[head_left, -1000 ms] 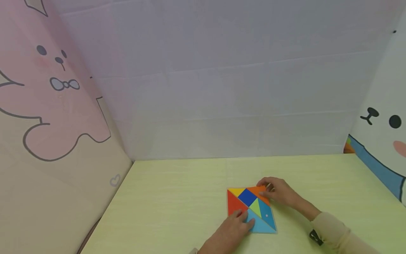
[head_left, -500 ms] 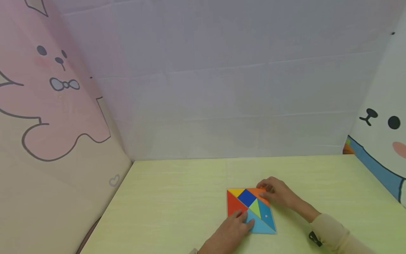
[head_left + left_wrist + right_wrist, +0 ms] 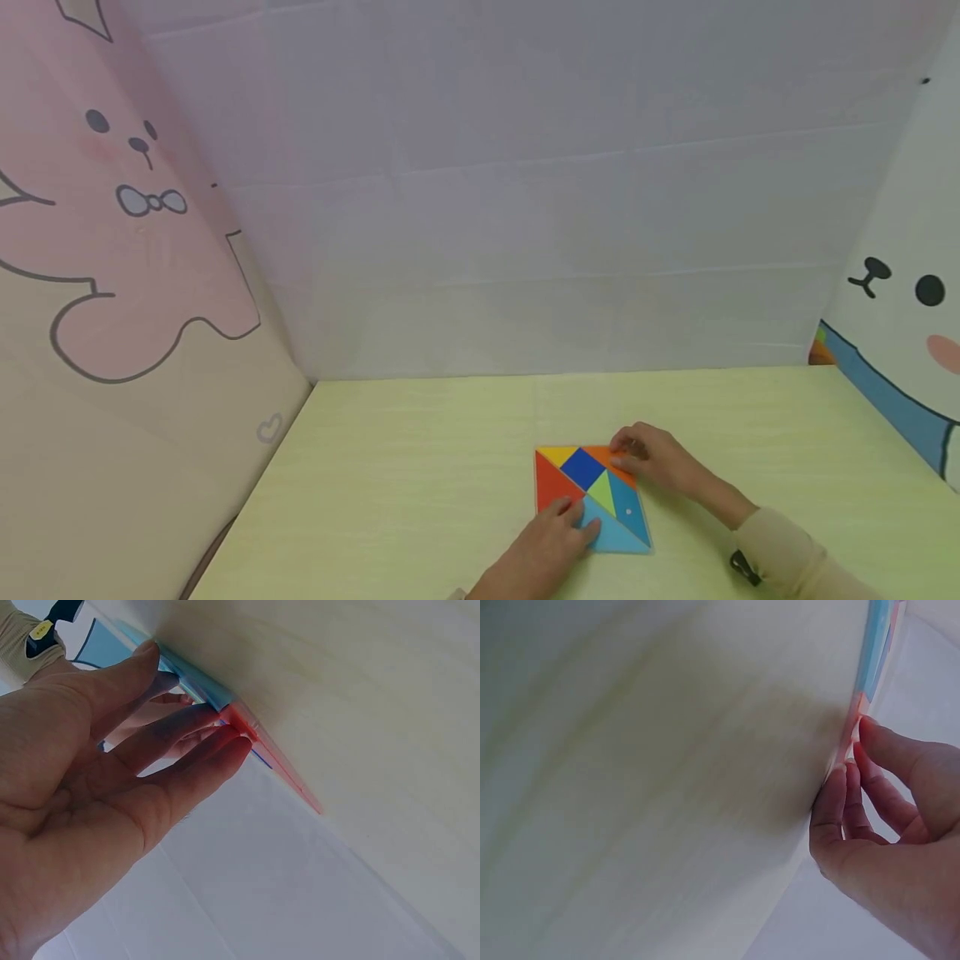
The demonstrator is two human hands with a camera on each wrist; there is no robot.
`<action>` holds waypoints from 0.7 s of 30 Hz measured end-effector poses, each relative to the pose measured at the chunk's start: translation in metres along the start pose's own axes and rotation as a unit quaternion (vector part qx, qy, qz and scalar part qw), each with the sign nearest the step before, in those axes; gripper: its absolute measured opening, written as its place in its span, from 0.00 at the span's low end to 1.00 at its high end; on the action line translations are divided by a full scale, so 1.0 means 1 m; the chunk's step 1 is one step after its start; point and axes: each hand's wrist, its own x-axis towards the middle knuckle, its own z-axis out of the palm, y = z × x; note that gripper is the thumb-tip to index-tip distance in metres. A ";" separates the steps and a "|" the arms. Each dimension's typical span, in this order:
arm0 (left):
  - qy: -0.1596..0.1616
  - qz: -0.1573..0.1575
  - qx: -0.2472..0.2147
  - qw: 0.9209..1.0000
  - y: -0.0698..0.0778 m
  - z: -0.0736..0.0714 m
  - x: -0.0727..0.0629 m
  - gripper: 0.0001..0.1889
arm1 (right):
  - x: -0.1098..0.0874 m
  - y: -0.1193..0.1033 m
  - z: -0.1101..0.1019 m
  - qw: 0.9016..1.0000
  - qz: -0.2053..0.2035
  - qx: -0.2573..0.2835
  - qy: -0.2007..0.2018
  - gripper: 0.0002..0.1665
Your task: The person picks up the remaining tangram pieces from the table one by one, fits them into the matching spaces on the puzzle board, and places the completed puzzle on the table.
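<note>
A square tangram lies on the table in the head view, its pieces set together within a thin pale border. My right hand [image 3: 660, 458] is at its far right corner, thumb and curled fingertips pinching the orange triangle [image 3: 597, 455], partly hidden. My left hand [image 3: 546, 546] rests with loosely extended fingers on the near side, over the red triangle [image 3: 553, 482] and the light blue triangle [image 3: 613, 533]. Between the hands are the dark blue square [image 3: 583, 468], the green triangle [image 3: 602, 496] and the blue parallelogram [image 3: 628, 502]. A yellow triangle [image 3: 557, 454] fills the far left corner.
The pale yellow table [image 3: 390, 483] reaches back to a white cloth [image 3: 480, 250]. Printed cloth panels stand at the left [image 3: 150, 267] and right [image 3: 900, 333]. A small black object [image 3: 744, 568] shows beside the right sleeve [image 3: 787, 550].
The orange triangle, slightly out of line with the far edge a second ago, now lies even with it. My right hand has shifted slightly nearer; my left hand stays in place.
</note>
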 end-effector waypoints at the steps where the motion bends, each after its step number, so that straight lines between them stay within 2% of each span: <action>1: -0.001 -0.001 -0.001 1.000 0.000 0.000 0.000 0.36 | 0.000 0.000 0.000 1.000 0.001 0.003 -0.001 0.08; 6: 0.001 -0.004 -0.011 1.000 -0.001 -0.001 -0.001 0.34 | -0.002 -0.001 -0.001 1.000 -0.014 0.007 -0.009 0.08; 12: 0.053 -0.016 -0.059 0.997 -0.006 0.000 -0.003 0.21 | -0.003 -0.003 -0.002 0.999 -0.042 -0.002 -0.009 0.08; 15: 0.079 -0.012 -0.061 0.995 -0.010 0.000 -0.006 0.18 | -0.005 -0.004 -0.003 0.999 -0.047 -0.007 -0.006 0.08; 21: 0.101 -0.023 -0.071 0.992 -0.017 0.000 -0.010 0.18 | -0.008 -0.007 -0.003 0.997 -0.073 -0.021 0.011 0.06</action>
